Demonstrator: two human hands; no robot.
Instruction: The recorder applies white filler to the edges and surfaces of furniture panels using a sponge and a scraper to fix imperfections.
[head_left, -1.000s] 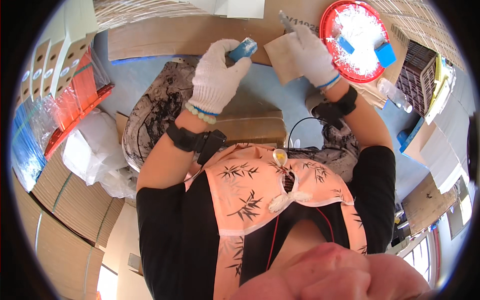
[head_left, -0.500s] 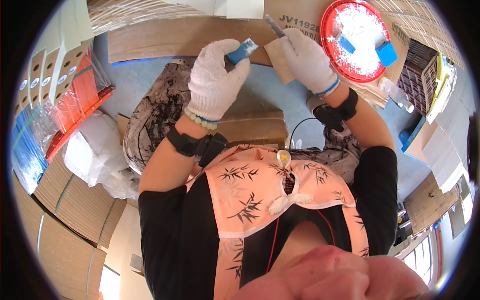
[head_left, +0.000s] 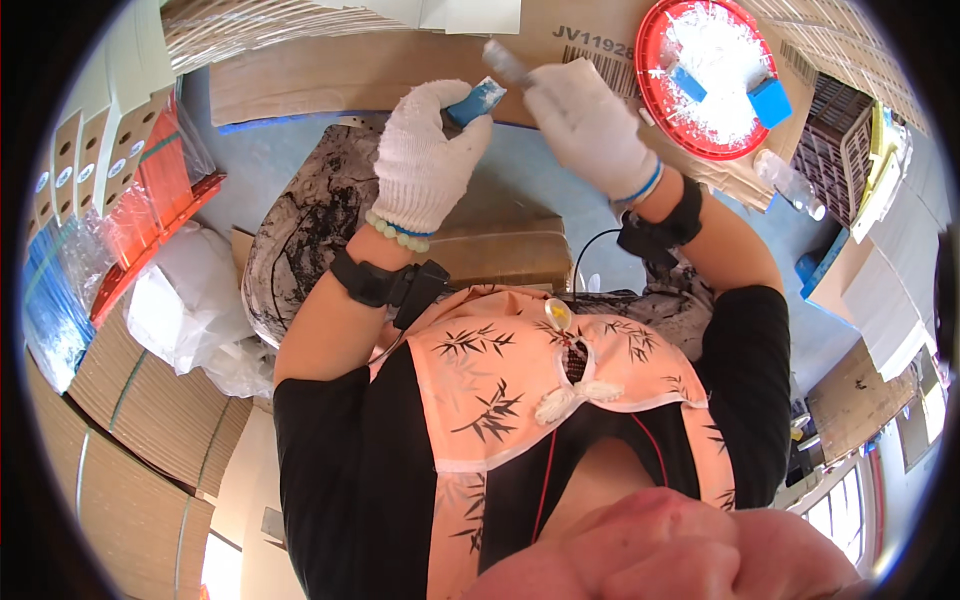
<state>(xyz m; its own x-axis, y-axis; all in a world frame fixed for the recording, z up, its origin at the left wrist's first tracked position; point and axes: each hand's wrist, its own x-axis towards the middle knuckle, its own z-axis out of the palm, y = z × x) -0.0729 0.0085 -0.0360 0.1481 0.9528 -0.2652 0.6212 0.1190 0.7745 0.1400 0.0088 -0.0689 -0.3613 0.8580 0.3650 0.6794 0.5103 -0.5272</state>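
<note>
The two gloved hands are closer together now than a second ago. The right hand (head_left: pixel 590 125) moves left, away from the red round tray (head_left: pixel 650 70), and its thin grey stick (head_left: pixel 505 62) now pokes up just above the small blue piece (head_left: pixel 475 100). The left hand (head_left: pixel 425 160) lifts a little and moves right, so the blue piece sits almost against the right hand. The brown paper seen before under the right hand is now hidden.

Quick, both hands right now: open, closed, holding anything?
Left hand: closed, grip on a small blue piece.
Right hand: closed, grip on a thin pale grey strip; what it is cannot be told.
</note>
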